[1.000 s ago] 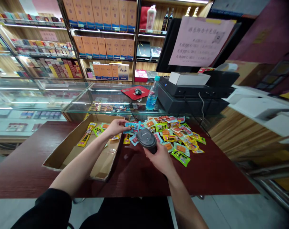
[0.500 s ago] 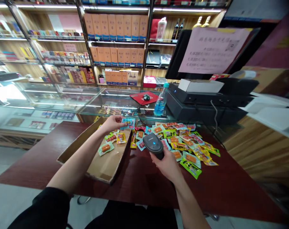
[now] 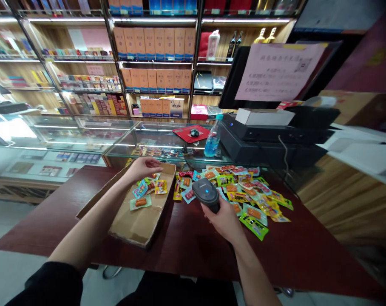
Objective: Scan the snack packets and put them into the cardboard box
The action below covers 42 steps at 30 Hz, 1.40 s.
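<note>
My left hand (image 3: pixel 145 168) hovers over the far part of a shallow cardboard tray (image 3: pixel 132 225), fingers stretched out, holding nothing. Below it in the tray lie several small snack packets: a blue packet (image 3: pixel 140 189), a yellow packet (image 3: pixel 161 187) and a clear-and-green sausage packet (image 3: pixel 141 202). My right hand (image 3: pixel 223 221) is closed around the handle of a dark grey barcode scanner (image 3: pixel 206 192), whose head points away from me with a blue light on top. Beyond and right of the scanner spreads a loose pile of sausage packets (image 3: pixel 240 187) in yellow, green and clear wrappers.
The dark red table (image 3: pixel 186 250) meets a glass display counter (image 3: pixel 126 140). On the glass stand a bottle of blue drink (image 3: pixel 212 138), a mouse (image 3: pixel 194 133) on a red mat, and a monitor (image 3: pixel 234 76) with paper taped on. Stocked shelves (image 3: pixel 154 63) line the wall.
My left hand has let go of the blue packet, which now lies in the tray among the others. The hand has shifted slightly left. My right hand keeps the scanner nearly in place.
</note>
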Tool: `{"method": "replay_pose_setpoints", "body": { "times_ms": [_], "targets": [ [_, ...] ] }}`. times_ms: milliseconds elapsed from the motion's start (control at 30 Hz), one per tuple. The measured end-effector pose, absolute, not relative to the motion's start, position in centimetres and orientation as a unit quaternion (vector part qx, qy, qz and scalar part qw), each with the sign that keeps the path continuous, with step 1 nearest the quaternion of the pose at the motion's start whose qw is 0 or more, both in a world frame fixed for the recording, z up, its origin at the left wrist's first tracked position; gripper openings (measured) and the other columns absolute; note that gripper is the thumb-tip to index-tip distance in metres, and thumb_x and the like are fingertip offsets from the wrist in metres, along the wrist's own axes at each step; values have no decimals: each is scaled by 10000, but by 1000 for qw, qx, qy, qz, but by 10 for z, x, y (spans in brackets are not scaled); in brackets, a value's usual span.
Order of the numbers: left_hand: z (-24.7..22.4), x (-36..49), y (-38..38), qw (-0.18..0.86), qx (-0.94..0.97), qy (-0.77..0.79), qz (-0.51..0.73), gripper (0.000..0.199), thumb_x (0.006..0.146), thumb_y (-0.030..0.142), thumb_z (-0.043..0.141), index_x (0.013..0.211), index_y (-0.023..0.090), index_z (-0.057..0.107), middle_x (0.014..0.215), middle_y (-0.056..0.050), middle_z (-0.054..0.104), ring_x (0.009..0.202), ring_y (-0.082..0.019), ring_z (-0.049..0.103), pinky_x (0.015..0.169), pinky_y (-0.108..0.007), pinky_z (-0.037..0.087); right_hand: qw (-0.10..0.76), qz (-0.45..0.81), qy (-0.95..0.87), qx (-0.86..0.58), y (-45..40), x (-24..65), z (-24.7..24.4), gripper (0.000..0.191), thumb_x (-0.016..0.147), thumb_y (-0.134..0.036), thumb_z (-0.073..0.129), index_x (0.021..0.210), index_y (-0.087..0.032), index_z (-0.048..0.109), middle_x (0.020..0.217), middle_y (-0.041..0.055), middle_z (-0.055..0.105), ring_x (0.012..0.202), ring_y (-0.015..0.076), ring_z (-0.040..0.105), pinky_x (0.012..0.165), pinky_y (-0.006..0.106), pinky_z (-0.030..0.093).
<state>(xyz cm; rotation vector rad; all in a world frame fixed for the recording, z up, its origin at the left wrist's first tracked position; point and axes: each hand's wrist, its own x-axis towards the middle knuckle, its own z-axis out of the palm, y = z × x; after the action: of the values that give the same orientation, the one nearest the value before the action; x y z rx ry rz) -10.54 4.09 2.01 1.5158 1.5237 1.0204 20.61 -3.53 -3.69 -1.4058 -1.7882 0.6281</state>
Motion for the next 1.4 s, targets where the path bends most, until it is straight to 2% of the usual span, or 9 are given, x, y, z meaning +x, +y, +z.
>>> {"method": "replay_pose_setpoints", "body": {
  "times_ms": [133, 233, 467, 600, 733, 967, 1133, 1233, 1400],
  "targets": [
    [-1, -48, 51, 319, 704, 543, 329, 408, 627, 469, 741, 911, 177, 718, 811, -47, 721, 750, -182, 659, 695, -265, 509, 380, 241, -688, -570, -36, 216, -38, 327, 784, -443, 592, 941, -162, 651, 691, 73, 708, 634, 236, 677, 550, 294, 493],
    [-18, -7, 55, 250, 771, 533, 243, 311, 742, 408, 637, 945, 189, 720, 817, -45, 722, 773, -189, 660, 721, -263, 490, 383, 227, -684, -578, -37, 225, -39, 337, 780, -437, 592, 965, -163, 657, 676, 70, 705, 619, 240, 675, 544, 296, 487],
    [-59, 36, 53, 62, 845, 531, 22, 346, 797, 338, 573, 1053, 127, 669, 1064, -184, 648, 1014, -295, 613, 852, -366, 477, 371, 207, -675, -603, -41, 241, -43, 327, 803, -429, 574, 976, -164, 659, 680, 69, 709, 616, 236, 672, 554, 293, 475],
    [-68, 38, 49, 65, 843, 533, -40, 465, 702, 436, 696, 1054, 134, 657, 1096, -194, 617, 1040, -330, 597, 847, -395, 487, 356, 199, -670, -620, -43, 244, -44, 291, 796, -414, 582, 927, -167, 661, 703, 76, 715, 635, 234, 670, 572, 293, 468],
    [-67, 39, 50, 70, 839, 535, -70, 447, 650, 402, 762, 1000, 144, 656, 1065, -177, 634, 1012, -320, 614, 827, -379, 499, 353, 201, -664, -628, -43, 242, -46, 274, 791, -408, 581, 896, -168, 662, 736, 82, 721, 669, 235, 671, 586, 292, 462],
    [-71, 37, 50, 68, 841, 536, -28, 310, 694, 201, 628, 991, 112, 645, 992, -176, 673, 920, -306, 650, 782, -371, 504, 349, 190, -666, -631, -41, 240, -51, 277, 782, -409, 589, 905, -175, 671, 754, 78, 713, 701, 237, 664, 608, 297, 458],
    [-77, 32, 62, 140, 794, 585, 85, 242, 776, 267, 522, 890, 133, 688, 828, -132, 691, 814, -256, 654, 731, -330, 492, 351, 190, -662, -634, -42, 242, -54, 281, 779, -410, 587, 907, -175, 669, 727, 71, 705, 690, 235, 660, 612, 299, 459],
    [-81, 25, 73, 272, 746, 581, 178, 241, 763, 327, 569, 859, 153, 705, 699, -47, 665, 685, -186, 625, 664, -278, 482, 353, 191, -661, -634, -43, 244, -55, 285, 775, -410, 589, 917, -176, 666, 740, 70, 706, 692, 236, 660, 613, 300, 460],
    [-82, 20, 79, 505, 619, 518, 307, 395, 648, 393, 719, 943, 132, 713, 713, -17, 660, 603, -130, 575, 579, -240, 475, 353, 205, -662, -628, -46, 245, -55, 290, 780, -408, 587, 926, -169, 662, 740, 72, 706, 684, 237, 665, 615, 300, 466]
  ]
}}
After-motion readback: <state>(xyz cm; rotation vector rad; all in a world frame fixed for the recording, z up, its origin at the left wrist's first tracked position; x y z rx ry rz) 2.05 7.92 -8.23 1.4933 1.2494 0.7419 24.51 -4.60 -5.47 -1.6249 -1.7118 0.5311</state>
